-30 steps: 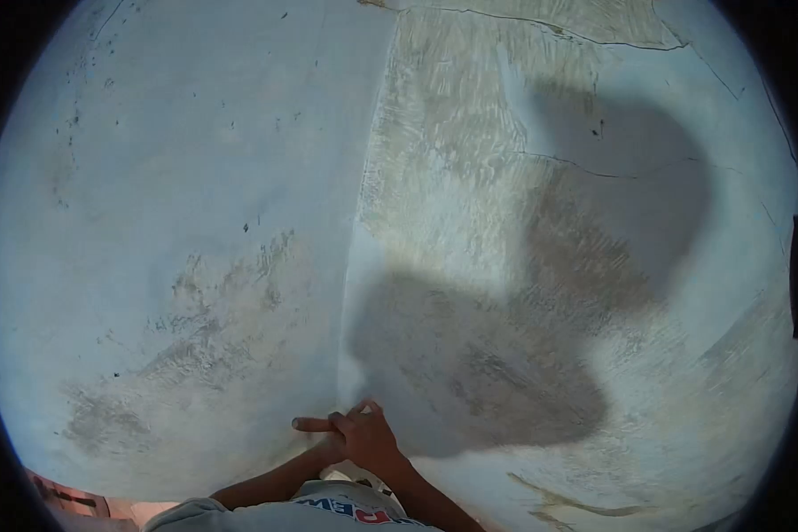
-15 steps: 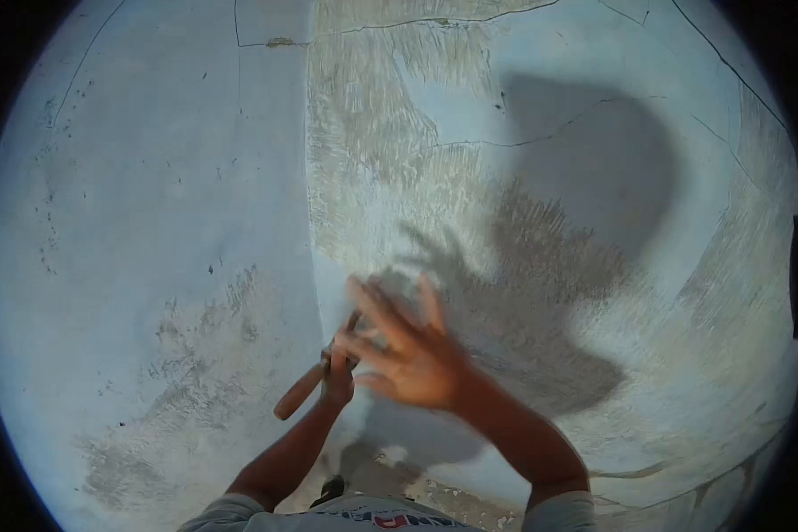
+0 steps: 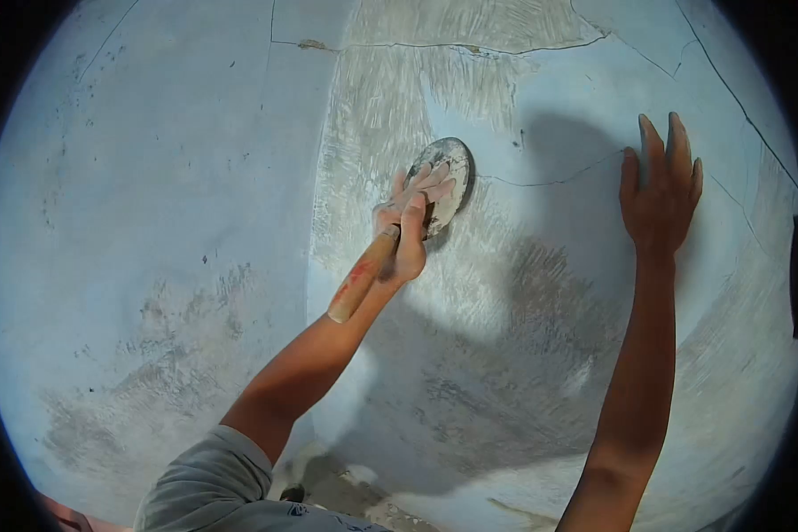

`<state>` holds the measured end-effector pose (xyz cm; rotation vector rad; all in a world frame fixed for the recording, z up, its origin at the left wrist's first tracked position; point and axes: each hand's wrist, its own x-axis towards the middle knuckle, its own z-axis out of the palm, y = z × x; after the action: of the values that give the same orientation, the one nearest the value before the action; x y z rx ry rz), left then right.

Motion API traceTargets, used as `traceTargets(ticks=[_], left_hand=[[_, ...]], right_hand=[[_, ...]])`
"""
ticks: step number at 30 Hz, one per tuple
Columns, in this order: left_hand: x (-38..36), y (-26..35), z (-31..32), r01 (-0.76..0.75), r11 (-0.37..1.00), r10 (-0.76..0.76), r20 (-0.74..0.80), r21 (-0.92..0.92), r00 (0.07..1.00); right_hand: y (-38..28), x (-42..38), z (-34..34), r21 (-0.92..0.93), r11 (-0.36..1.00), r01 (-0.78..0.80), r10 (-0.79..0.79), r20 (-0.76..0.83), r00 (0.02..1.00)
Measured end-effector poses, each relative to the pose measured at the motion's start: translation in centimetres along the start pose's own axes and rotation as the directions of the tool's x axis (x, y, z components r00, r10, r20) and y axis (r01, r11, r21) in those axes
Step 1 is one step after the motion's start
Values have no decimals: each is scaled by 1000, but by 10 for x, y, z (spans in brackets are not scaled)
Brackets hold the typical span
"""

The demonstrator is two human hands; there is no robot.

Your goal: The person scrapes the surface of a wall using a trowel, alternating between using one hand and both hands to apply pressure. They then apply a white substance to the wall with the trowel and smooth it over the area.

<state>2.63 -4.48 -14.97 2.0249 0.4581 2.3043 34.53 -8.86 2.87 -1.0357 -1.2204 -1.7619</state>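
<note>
My left hand (image 3: pixel 408 217) is raised against the wall, its fingers wrapped on a round trowel-like tool. The tool's whitish, dark-smudged disc (image 3: pixel 457 182) lies close to the rough plaster, and its wooden handle (image 3: pixel 355 284), marked with red, points down and left along my forearm. To the right, my right hand (image 3: pixel 661 195) is up at the wall with fingers spread and nothing in it. Around the tool the wall (image 3: pixel 381 106) has pale blue paint and scratched grey-beige patches.
A crack (image 3: pixel 550 182) runs between my hands, and more cracks cross the upper wall. My shadow (image 3: pixel 576 213) falls on the right part. At the bottom, a dark shoe (image 3: pixel 293 493) stands near rough ground (image 3: pixel 355 496).
Both hands have moved up and apart: the left upward with the tool, whose round face now shows, the right far up and to the right. The view has shifted slightly.
</note>
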Motion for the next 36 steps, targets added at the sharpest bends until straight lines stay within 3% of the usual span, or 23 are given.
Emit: traceTargets(ticks=[4, 6, 7, 9, 11, 13, 15, 17, 20, 22, 24, 25, 27, 28, 29, 32, 34, 36], left_hand=[[1, 6, 15, 168, 964, -206, -185, -204, 961], [4, 13, 13, 364, 926, -320, -302, 102, 898], [17, 1, 8, 371, 917, -313, -309, 148, 898], [37, -40, 2, 242, 948, -160, -351, 205, 923], [11, -49, 3, 262, 958, -206, -353, 117, 913], [-15, -19, 8, 343, 932, -291, -328, 116, 899], [-3, -4, 5, 206, 967, -236, -223, -148, 946], [19, -24, 18, 233, 972, -199, -437, 25, 877], [41, -42, 21, 220, 976, -202, -437, -10, 877], [12, -11, 25, 267, 932, -162, -377, 244, 912], [-10, -12, 29, 183, 974, -121, -384, 130, 915], [-9, -13, 29, 193, 968, -237, -337, -161, 911], [6, -17, 33, 222, 943, -307, -385, -249, 870], [23, -19, 37, 264, 963, -253, -497, -49, 830], [31, -17, 41, 214, 942, -33, -564, 257, 825], [25, 20, 43, 362, 932, -328, -479, -24, 814], [3, 11, 51, 272, 959, -278, -458, -81, 844], [-2, 3, 48, 114, 930, -232, -317, -348, 920]], right_hand=[[1, -3, 2, 4, 1000, 17, -17, -7, 1000], [2, -5, 2, 7, 1000, 16, -16, 3, 1000], [1, -6, 2, 9, 1000, 13, -13, 4, 1000], [1, -5, 2, 3, 1000, 14, -14, 12, 1000], [1, -7, 2, -7, 1000, 12, -12, 18, 1000], [1, -7, 3, -17, 1000, 14, -13, 13, 1000], [1, -8, 6, -8, 1000, 5, -5, 6, 1000], [2, -5, 6, -1, 1000, 15, -15, -6, 1000], [2, -6, 4, 9, 1000, 29, -29, -8, 1000], [2, -6, 6, 19, 999, 30, -30, -13, 999], [3, -6, 8, 27, 999, 42, -41, -23, 999], [3, -6, 8, 25, 999, 43, -42, -31, 999], [2, -6, 5, 26, 999, 40, -40, -20, 999], [2, -5, 4, 24, 999, 39, -39, -12, 999], [1, -4, 4, 28, 999, 36, -36, -11, 999], [0, -6, 0, 42, 999, 33, -33, 5, 999], [-1, -6, 0, 52, 998, 38, -38, 1, 999], [-3, -10, -1, 61, 997, 41, -42, 6, 999]])
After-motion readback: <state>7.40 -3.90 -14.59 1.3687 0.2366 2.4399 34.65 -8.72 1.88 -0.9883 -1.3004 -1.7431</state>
